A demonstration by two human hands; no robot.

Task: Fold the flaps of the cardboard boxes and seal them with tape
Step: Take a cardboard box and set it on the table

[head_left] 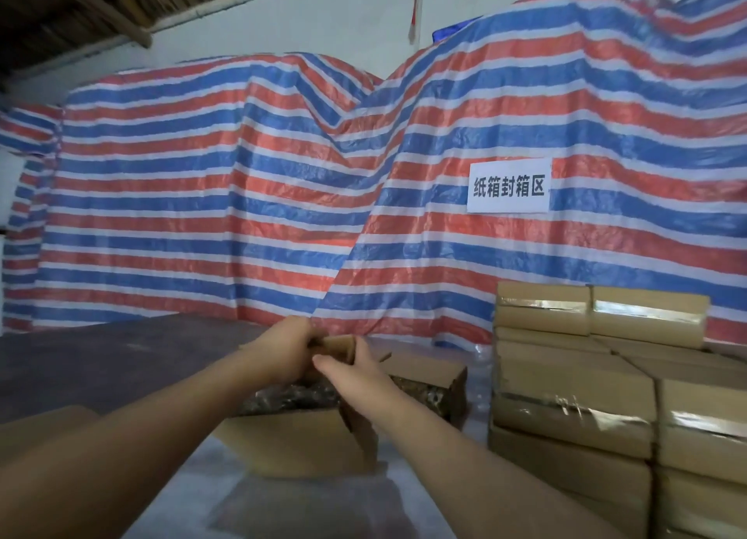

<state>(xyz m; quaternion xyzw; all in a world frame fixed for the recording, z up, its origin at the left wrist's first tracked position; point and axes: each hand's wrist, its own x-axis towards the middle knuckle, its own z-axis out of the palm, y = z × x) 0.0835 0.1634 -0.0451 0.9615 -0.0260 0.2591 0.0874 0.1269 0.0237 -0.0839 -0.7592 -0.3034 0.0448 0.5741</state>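
Observation:
An open cardboard box (299,445) sits on the table in front of me, dark shiny contents (291,397) showing inside. Its far flap (337,346) stands up between my hands. My left hand (283,354) grips that flap from the left, fingers curled over its top edge. My right hand (355,371) holds the flap from the right, thumb toward the left hand. Another flap (424,367) lies out to the right. No tape roll is visible.
A stack of taped cardboard boxes (606,381) fills the right side, close to my right arm. A striped red, blue and white tarp (242,199) with a white paper sign (509,186) hangs behind. Another piece of cardboard (40,425) lies at the left.

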